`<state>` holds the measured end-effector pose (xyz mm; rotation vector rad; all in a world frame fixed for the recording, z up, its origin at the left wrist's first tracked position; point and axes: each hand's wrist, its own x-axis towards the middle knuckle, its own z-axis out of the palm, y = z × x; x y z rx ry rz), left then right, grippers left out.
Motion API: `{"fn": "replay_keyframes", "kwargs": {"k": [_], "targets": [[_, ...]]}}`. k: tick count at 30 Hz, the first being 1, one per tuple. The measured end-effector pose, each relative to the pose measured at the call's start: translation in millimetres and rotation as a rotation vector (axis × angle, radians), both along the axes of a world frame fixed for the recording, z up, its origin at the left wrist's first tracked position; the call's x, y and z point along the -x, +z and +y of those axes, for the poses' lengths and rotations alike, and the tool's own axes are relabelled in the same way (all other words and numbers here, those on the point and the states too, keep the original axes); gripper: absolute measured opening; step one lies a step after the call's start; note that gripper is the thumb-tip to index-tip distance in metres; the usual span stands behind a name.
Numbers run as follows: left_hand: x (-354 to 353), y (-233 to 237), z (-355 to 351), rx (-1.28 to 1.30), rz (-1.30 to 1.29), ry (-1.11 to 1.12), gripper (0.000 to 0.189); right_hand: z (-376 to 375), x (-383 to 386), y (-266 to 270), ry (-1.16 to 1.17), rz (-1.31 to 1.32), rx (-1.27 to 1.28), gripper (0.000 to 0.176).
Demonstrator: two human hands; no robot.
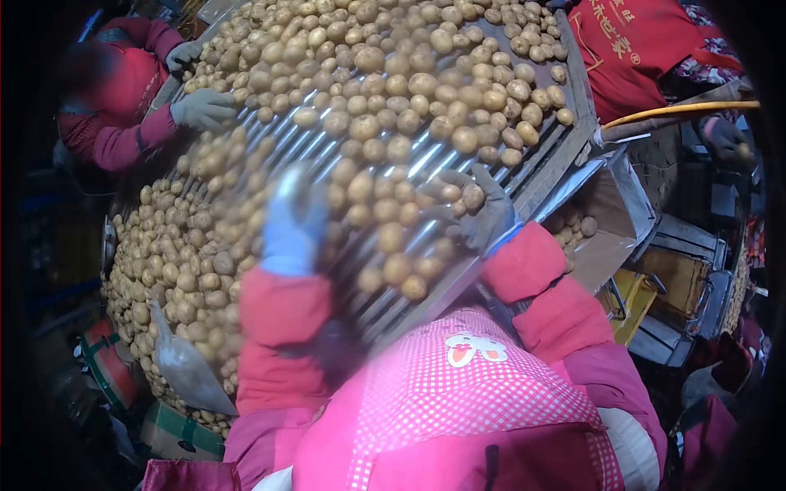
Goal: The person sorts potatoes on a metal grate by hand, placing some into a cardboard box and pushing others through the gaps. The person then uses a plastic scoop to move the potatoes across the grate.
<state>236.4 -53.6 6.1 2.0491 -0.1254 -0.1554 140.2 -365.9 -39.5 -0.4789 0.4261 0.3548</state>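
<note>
Loose potatoes cover a sloping rack of metal rollers in front of me. My left hand, in a pale glove with a blue cuff, is over the potatoes at the rack's left part. Motion smears its fingers, so their grip cannot be made out. Near the rack's right edge is my right hand in a grey glove. Its fingers curl about a potato, with other potatoes close against the glove.
A co-worker's gloved hand reaches onto the rack from the left. A potato heap lies at left with a translucent bag on it. Right of the rack's wooden edge stands a cardboard box with potatoes inside.
</note>
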Motion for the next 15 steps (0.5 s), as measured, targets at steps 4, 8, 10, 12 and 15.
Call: {"fn": "replay_keyframes", "kwargs": {"k": [4,8,10,12,15], "targets": [[2,-1,86,-0.593,-0.047,0.160,0.055,0,-5,15,-0.092,0.033,-0.234,0.062],[20,-39,79,-0.915,-0.136,-0.017,0.067,1,-1,10,-0.132,0.035,-0.113,0.059],[37,-45,50,-0.700,-0.207,-0.023,0.068,0,8,-9,-0.120,-0.073,0.231,0.055],[41,-24,13,-0.673,-0.345,-0.079,0.060,-7,7,-22,-0.157,-0.026,0.106,0.052],[36,0,-33,-0.575,-0.526,-0.240,0.049,-1,-3,5,-0.258,0.060,-0.247,0.053]]}}
